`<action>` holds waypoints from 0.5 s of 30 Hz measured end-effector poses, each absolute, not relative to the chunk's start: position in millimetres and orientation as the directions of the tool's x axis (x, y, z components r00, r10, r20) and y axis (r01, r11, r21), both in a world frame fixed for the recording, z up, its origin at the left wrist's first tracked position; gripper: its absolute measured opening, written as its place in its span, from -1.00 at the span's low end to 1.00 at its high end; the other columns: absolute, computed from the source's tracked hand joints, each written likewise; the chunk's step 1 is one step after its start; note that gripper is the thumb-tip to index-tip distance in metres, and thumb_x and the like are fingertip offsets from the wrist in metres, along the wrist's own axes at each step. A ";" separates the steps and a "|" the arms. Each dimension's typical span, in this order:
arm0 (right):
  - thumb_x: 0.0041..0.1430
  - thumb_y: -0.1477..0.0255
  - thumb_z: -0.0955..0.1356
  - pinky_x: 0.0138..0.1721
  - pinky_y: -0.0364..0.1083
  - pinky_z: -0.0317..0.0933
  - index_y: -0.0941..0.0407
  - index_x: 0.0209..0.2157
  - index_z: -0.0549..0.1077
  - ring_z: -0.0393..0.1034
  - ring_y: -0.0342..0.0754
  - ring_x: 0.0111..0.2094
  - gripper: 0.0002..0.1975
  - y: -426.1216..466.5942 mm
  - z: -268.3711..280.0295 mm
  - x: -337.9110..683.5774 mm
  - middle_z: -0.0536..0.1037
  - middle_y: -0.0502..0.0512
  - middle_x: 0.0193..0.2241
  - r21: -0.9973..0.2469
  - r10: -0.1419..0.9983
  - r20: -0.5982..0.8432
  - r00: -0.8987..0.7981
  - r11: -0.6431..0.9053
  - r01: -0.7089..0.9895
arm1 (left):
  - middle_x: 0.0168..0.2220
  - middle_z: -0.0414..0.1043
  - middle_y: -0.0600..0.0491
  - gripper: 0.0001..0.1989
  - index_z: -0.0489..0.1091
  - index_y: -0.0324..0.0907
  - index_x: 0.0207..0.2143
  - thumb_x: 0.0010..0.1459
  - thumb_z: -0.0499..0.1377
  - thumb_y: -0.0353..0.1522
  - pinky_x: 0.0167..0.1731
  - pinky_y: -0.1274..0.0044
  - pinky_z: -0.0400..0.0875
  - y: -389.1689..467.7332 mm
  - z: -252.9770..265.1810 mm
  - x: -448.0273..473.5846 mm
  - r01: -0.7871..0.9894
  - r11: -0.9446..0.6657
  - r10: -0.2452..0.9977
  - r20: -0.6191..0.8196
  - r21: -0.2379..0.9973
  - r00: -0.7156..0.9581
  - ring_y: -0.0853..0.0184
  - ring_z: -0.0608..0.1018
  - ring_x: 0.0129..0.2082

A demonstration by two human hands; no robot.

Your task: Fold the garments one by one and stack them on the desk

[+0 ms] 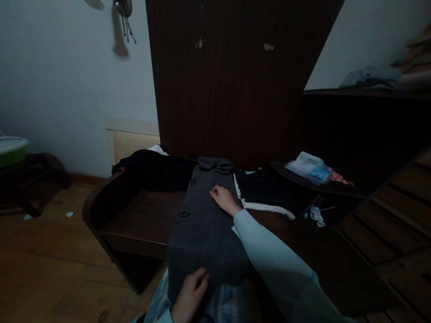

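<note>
Grey sweatpants (pixel 213 232) with black lettering lie lengthwise over the bench and my lap. Their cuffed end points away from me, towards the dark panel. My right hand (pixel 225 199) is on the upper leg part, its fingers bent together on the cloth near the middle line. Nearer to me, my left hand (pixel 191 292) is at the lower end of the sweatpants, with fingers curled and the thumb close to them at the cloth. Its fingertips are dim. A black garment with white edging (pixel 267 189) lies to the right, and another black garment (pixel 155 169) to the left.
The dark wooden bench (pixel 139 220) has a curved armrest on its left. A plastic packet (pixel 309 167) lies on a small shelf (pixel 282 171) at the right. A green basin (pixel 7 152) stands on a stool at the far left. Paper scraps lie on the wooden floor.
</note>
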State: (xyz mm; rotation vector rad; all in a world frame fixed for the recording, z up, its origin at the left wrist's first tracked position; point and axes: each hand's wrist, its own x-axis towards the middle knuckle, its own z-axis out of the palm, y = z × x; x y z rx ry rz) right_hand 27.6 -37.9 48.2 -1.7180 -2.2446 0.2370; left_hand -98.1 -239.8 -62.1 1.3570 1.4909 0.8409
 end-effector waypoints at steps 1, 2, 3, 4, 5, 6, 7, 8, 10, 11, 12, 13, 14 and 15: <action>0.13 0.32 0.18 -0.18 -0.15 0.13 0.15 -0.15 0.36 0.29 -0.05 -0.13 -0.70 -42.7 42.3 26.9 0.44 0.16 -0.16 -0.293 0.942 0.173 -0.288 0.329 0.898 | -0.36 0.47 0.01 -0.74 0.41 -0.20 -0.42 0.03 0.03 -0.22 -0.19 0.48 0.30 -241.4 -62.2 -98.5 0.406 0.109 0.987 -0.149 0.907 0.067 0.28 0.46 -0.29; 0.12 0.34 0.20 -0.14 -0.14 0.11 0.16 -0.11 0.34 0.24 -0.04 -0.07 -0.68 -46.9 37.2 26.5 0.40 0.18 -0.11 -0.260 0.924 0.191 -0.331 0.372 0.891 | -0.38 0.48 0.02 -0.74 0.40 -0.19 -0.43 0.06 0.00 -0.24 -0.22 0.49 0.31 -243.1 -60.7 -98.4 0.456 0.060 0.989 -0.116 0.888 0.094 0.29 0.46 -0.31; 0.11 0.36 0.21 -0.11 -0.12 0.09 0.17 -0.08 0.31 0.19 -0.01 -0.02 -0.65 -50.1 33.2 26.2 0.36 0.21 -0.06 -0.223 0.912 0.191 -0.363 0.400 0.889 | -0.37 0.48 0.03 -0.74 0.40 -0.18 -0.41 0.07 -0.02 -0.25 -0.24 0.51 0.31 -244.8 -57.7 -98.0 0.504 0.019 0.991 -0.083 0.864 0.106 0.30 0.46 -0.32; 0.10 0.37 0.22 -0.09 -0.12 0.08 0.19 -0.06 0.30 0.16 0.00 0.01 -0.64 -51.8 30.7 25.9 0.33 0.23 -0.03 -0.194 0.907 0.172 -0.383 0.413 0.890 | -0.37 0.48 0.03 -0.75 0.39 -0.17 -0.39 0.08 -0.03 -0.27 -0.26 0.51 0.32 -246.2 -53.2 -97.3 0.549 -0.009 0.993 -0.055 0.836 0.100 0.30 0.47 -0.32; 0.11 0.38 0.22 -0.08 -0.11 0.08 0.18 -0.06 0.31 0.16 0.00 0.01 -0.65 -51.7 29.8 25.9 0.33 0.24 -0.03 -0.177 0.908 0.144 -0.393 0.414 0.893 | -0.38 0.47 0.03 -0.76 0.38 -0.17 -0.36 0.09 -0.04 -0.27 -0.29 0.52 0.33 -247.2 -47.3 -96.6 0.595 -0.028 0.996 -0.029 0.803 0.086 0.31 0.48 -0.35; 0.11 0.39 0.21 -0.09 -0.12 0.08 0.17 -0.07 0.32 0.19 -0.01 -0.01 -0.66 -49.5 30.7 26.0 0.36 0.22 -0.04 -0.172 0.912 0.115 -0.393 0.408 0.896 | -0.40 0.47 0.03 -0.76 0.36 -0.17 -0.33 0.10 -0.04 -0.28 -0.33 0.52 0.34 -247.7 -40.6 -96.1 0.640 -0.047 0.998 0.006 0.767 0.066 0.31 0.49 -0.38; 0.12 0.39 0.20 -0.11 -0.13 0.10 0.14 -0.10 0.35 0.24 -0.03 -0.04 -0.69 -44.9 33.3 26.4 0.40 0.19 -0.08 -0.175 0.918 0.093 -0.385 0.396 0.901 | -0.41 0.46 0.03 -0.77 0.34 -0.17 -0.31 0.12 -0.06 -0.29 -0.36 0.52 0.35 -247.5 -33.3 -95.7 0.680 -0.078 0.997 0.063 0.729 0.047 0.32 0.49 -0.41; 0.13 0.39 0.19 -0.14 -0.15 0.11 0.12 -0.14 0.38 0.28 -0.04 -0.09 -0.72 -38.2 37.2 27.1 0.44 0.16 -0.13 -0.182 0.926 0.077 -0.369 0.377 0.908 | -0.41 0.44 0.02 -0.77 0.33 -0.17 -0.29 0.13 -0.07 -0.30 -0.36 0.51 0.36 -246.3 -26.0 -95.5 0.711 -0.129 0.989 0.143 0.691 0.041 0.32 0.49 -0.41; 0.14 0.42 0.16 -0.19 -0.16 0.14 0.11 -0.19 0.40 0.34 -0.05 -0.16 -0.73 -20.0 46.7 29.0 0.48 0.14 -0.20 -0.190 0.947 0.071 -0.314 0.322 0.927 | -0.32 0.43 -0.03 -0.76 0.30 -0.18 -0.23 0.15 -0.08 -0.32 -0.28 0.46 0.36 -240.7 -13.5 -95.1 0.752 -0.284 0.939 0.332 0.595 0.092 0.31 0.48 -0.31; 0.15 0.44 0.14 -0.20 -0.16 0.14 0.12 -0.19 0.41 0.35 -0.05 -0.17 -0.72 -9.8 51.1 29.9 0.48 0.15 -0.20 -0.192 0.957 0.079 -0.280 0.290 0.938 | -0.21 0.40 -0.05 -0.75 0.29 -0.17 -0.17 0.15 -0.07 -0.33 -0.20 0.42 0.35 -236.4 -9.3 -94.6 0.762 -0.371 0.899 0.410 0.530 0.153 0.29 0.46 -0.21; 0.15 0.47 0.13 -0.20 -0.16 0.14 0.14 -0.18 0.40 0.35 -0.05 -0.16 -0.71 0.2 54.4 30.5 0.48 0.17 -0.19 -0.194 0.966 0.086 -0.245 0.257 0.947 | -0.10 0.35 -0.06 -0.72 0.25 -0.15 -0.09 0.14 -0.05 -0.34 -0.13 0.38 0.31 -231.5 -7.0 -93.6 0.766 -0.449 0.859 0.458 0.461 0.228 0.27 0.40 -0.10; 0.14 0.48 0.13 -0.21 -0.16 0.15 0.16 -0.17 0.40 0.35 -0.04 -0.15 -0.70 9.3 56.4 30.6 0.48 0.20 -0.18 -0.196 0.974 0.089 -0.210 0.224 0.955 | -0.01 0.28 -0.05 -0.66 0.20 -0.13 -0.02 0.13 -0.03 -0.34 -0.07 0.35 0.27 -226.4 -6.5 -92.1 0.766 -0.507 0.827 0.472 0.396 0.304 0.25 0.34 -0.02; 0.13 0.47 0.15 -0.21 -0.16 0.15 0.18 -0.18 0.41 0.35 -0.02 -0.14 -0.71 17.1 56.9 30.2 0.47 0.23 -0.18 -0.199 0.980 0.088 -0.181 0.195 0.960 | 0.05 0.22 -0.04 -0.60 0.14 -0.12 0.04 0.12 -0.01 -0.33 -0.03 0.32 0.23 -221.5 -7.9 -90.3 0.769 -0.542 0.807 0.466 0.340 0.363 0.24 0.28 0.04; 0.11 0.46 0.18 -0.22 -0.16 0.16 0.21 -0.19 0.42 0.35 0.00 -0.14 -0.72 23.5 56.1 29.3 0.47 0.26 -0.18 -0.200 0.984 0.082 -0.157 0.171 0.965 | 0.10 0.17 -0.04 -0.55 0.09 -0.13 0.08 0.11 0.01 -0.32 0.00 0.30 0.21 -217.2 -10.8 -88.3 0.778 -0.555 0.798 0.453 0.295 0.398 0.22 0.23 0.08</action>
